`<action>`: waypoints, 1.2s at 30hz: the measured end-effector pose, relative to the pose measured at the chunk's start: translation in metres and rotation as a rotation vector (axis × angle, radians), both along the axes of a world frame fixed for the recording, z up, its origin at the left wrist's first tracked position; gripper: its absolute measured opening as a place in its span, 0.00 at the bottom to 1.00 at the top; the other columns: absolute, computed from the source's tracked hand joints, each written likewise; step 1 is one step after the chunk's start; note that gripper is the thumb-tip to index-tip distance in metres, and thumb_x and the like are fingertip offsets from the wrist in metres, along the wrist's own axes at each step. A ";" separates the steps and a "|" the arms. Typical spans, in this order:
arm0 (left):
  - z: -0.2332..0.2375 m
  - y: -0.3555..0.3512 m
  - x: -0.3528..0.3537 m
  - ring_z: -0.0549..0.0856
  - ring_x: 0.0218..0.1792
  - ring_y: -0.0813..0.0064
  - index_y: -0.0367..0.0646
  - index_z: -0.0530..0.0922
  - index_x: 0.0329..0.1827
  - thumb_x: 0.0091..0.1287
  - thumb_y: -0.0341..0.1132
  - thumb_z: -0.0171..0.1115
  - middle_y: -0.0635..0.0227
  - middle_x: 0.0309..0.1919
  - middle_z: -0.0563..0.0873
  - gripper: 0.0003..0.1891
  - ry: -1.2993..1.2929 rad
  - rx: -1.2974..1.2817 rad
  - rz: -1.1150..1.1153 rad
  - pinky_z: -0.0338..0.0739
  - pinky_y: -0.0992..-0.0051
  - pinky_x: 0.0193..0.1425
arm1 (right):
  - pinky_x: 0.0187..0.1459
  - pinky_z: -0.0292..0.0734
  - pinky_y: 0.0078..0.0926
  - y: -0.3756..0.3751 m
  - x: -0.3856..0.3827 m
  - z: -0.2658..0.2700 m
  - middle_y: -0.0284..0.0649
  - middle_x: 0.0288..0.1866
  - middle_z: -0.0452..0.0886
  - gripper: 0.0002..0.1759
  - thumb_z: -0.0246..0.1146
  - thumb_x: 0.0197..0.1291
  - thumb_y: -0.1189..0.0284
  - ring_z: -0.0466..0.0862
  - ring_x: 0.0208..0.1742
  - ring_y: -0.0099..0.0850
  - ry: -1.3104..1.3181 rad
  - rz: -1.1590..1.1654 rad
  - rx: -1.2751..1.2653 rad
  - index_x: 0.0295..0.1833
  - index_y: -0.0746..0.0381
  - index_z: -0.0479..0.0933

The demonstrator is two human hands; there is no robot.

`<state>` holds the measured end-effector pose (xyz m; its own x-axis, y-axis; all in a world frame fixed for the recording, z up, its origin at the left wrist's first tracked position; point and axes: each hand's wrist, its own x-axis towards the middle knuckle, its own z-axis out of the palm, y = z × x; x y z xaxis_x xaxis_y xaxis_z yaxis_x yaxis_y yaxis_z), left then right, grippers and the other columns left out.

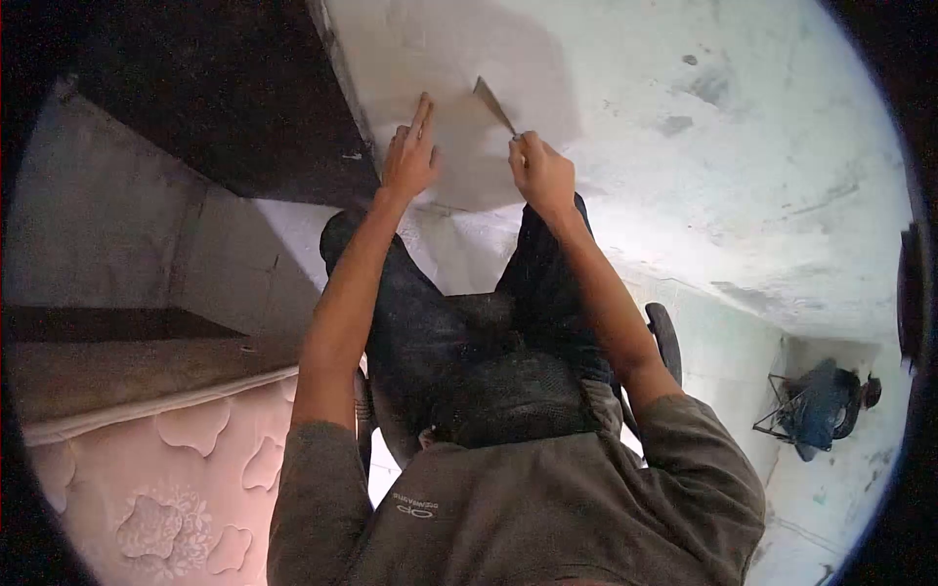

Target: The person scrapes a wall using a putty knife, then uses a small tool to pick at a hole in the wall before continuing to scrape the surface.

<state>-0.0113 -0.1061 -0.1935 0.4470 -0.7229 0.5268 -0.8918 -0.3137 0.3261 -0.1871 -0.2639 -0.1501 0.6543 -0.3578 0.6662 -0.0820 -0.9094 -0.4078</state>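
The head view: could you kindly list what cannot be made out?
Head view:
Thin metal scraper: handle mostly hidden by the right hand.
Pink quilted mattress: cut off by the picture's dark edge.
Grey-brown T-shirt: lettering beside the logo too small.
Dark bluish bundle, right: too small to identify.

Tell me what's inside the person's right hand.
The right hand grips a scraper; its blade shows beyond the grip, but most of the handle is covered.

Flat-bladed scraper (495, 105) in the right hand (543, 181), blade angled up-left over the pale, blotched wall (635, 78).
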 end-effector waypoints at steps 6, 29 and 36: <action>0.014 0.004 0.000 0.79 0.47 0.42 0.37 0.49 0.77 0.57 0.30 0.63 0.61 0.79 0.51 0.45 0.026 0.111 0.049 0.75 0.55 0.58 | 0.23 0.76 0.42 0.015 -0.001 0.015 0.42 0.29 0.83 0.09 0.62 0.64 0.66 0.82 0.23 0.45 -0.063 -0.023 -0.025 0.40 0.58 0.72; 0.019 0.002 0.001 0.79 0.45 0.48 0.41 0.50 0.78 0.56 0.31 0.62 0.70 0.79 0.50 0.45 0.100 0.145 0.070 0.79 0.55 0.52 | 0.23 0.76 0.42 0.000 0.009 0.018 0.40 0.27 0.82 0.07 0.63 0.62 0.68 0.81 0.22 0.44 -0.052 0.029 -0.059 0.38 0.58 0.73; 0.017 0.001 0.004 0.79 0.46 0.47 0.39 0.51 0.77 0.55 0.31 0.63 0.68 0.79 0.52 0.45 0.083 0.141 0.066 0.78 0.54 0.54 | 0.22 0.76 0.39 0.002 0.004 0.019 0.39 0.26 0.82 0.08 0.64 0.61 0.68 0.81 0.21 0.43 -0.137 -0.007 -0.079 0.39 0.57 0.73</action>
